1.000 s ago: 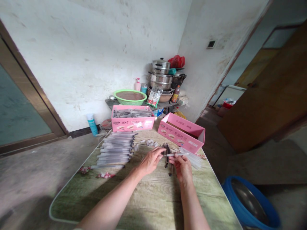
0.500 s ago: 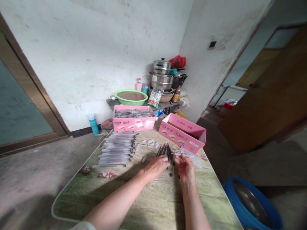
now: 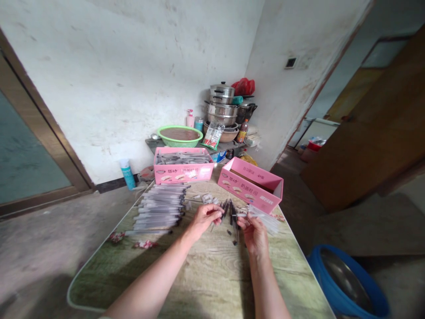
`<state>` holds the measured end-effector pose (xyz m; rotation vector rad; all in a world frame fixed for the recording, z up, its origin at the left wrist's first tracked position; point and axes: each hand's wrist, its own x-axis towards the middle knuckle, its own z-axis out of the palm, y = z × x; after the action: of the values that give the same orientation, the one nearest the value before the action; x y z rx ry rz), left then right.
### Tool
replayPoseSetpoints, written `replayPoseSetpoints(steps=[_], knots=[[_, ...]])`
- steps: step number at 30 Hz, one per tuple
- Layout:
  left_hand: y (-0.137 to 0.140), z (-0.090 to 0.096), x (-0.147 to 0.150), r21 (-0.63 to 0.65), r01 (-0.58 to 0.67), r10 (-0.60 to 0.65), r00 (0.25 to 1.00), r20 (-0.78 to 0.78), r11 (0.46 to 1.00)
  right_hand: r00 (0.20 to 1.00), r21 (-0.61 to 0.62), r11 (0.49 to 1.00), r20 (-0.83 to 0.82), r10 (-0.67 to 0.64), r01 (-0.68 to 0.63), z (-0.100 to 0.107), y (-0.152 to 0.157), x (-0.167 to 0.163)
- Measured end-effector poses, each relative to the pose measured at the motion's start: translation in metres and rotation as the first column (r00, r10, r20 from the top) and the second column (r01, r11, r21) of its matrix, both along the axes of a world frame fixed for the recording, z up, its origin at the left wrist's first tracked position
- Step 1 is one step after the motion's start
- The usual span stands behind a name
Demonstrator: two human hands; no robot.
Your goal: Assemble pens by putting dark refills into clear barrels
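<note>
My left hand (image 3: 206, 218) is closed in a pinch above the table; a thin rod, apparently a pen refill (image 3: 212, 227), pokes out below its fingertips. In my right hand (image 3: 254, 230), thumb and fingers grip a translucent pen barrel (image 3: 238, 215) pointing left. Between the hands lie dark-tipped refills (image 3: 232, 212) in a loose bunch, with small black caps (image 3: 235, 243) nearer me. More clear barrels (image 3: 268, 221) are spread just right of my right hand. To the left, a row of pens (image 3: 157, 208) with dark ends lies side by side.
A pink box (image 3: 184, 173) full of pens stands at the table's back, beside another pink box (image 3: 250, 191) whose visible inside shows no pens. Small clear pieces (image 3: 207, 198) lie in front. Behind are a green basin (image 3: 181, 141) and stacked pots (image 3: 222, 108). A blue tub (image 3: 348, 283) stands right.
My left hand has moved left and slightly up, away from the dark refills, with a thin rod now under its fingers. My right hand still holds the barrel. The view has shifted slightly.
</note>
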<state>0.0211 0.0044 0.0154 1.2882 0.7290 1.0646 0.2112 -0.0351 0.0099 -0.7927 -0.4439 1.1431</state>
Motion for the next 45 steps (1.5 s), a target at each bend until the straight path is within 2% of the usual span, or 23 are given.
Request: replayPoseSetpoints(steps=[5, 8, 10, 18, 34, 45], knots=[[-0.001, 0.008, -0.004, -0.146, -0.003, 0.036, 0.975, 0.221, 0.989, 1.000, 0.004, 1.000, -0.001, 0.007, -0.007, 0.002, -0.001, -0.001], [-0.001, 0.009, -0.007, -0.231, 0.034, 0.031, 0.961, 0.274, 0.972, 1.000, 0.005, 1.000, 0.007, 0.012, -0.012, 0.002, -0.001, -0.001], [0.000, 0.007, -0.008, -0.245, 0.046, 0.022, 0.963, 0.269, 0.969, 1.000, 0.004, 1.000, 0.011, 0.015, -0.015, 0.002, -0.001, -0.002], [-0.002, 0.003, -0.007, -0.077, 0.058, -0.043, 0.981, 0.187, 0.995, 0.999, 0.015, 1.000, 0.026, 0.022, -0.023, 0.000, 0.000, -0.002], [-0.005, -0.003, 0.004, -0.048, 0.153, -0.146, 0.982, 0.116, 0.987, 0.988, 0.026, 0.998, 0.146, 0.058, -0.062, 0.002, -0.001, -0.010], [-0.006, 0.001, 0.004, -0.039, 0.142, -0.138, 0.986, 0.090, 0.989, 0.978, 0.023, 0.994, 0.185, 0.098, -0.104, 0.000, -0.002, -0.014]])
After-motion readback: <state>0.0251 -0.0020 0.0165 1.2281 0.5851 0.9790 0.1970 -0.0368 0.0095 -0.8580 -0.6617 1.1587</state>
